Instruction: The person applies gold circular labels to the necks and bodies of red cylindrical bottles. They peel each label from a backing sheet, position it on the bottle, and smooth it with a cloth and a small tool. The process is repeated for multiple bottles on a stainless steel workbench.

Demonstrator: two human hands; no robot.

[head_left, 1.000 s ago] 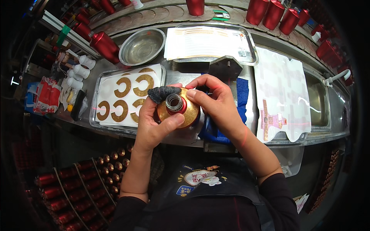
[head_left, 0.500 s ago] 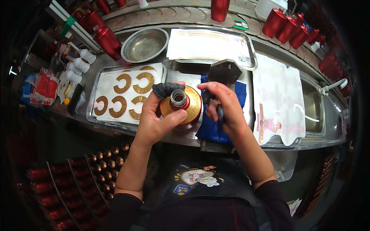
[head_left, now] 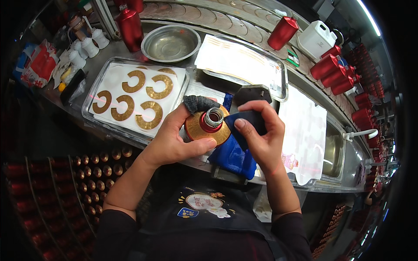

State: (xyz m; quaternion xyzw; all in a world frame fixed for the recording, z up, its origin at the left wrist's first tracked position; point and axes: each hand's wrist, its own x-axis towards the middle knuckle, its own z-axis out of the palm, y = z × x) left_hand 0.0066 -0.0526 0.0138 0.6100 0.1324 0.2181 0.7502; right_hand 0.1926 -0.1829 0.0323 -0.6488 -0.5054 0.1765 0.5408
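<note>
Left hand [head_left: 174, 141]: grips red bottle [head_left: 208, 126] by its gold collar.
Right hand [head_left: 259, 135]: pinches dark scraper [head_left: 249, 122].
Risk: the scraper's edge may wrinkle the collar.

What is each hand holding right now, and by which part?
Left hand grips the red bottle around its gold-banded shoulder. Right hand pinches a dark scraper by its upper edge.

Gold crescent labels [head_left: 139, 98] on left tray, perhaps stickers
</note>
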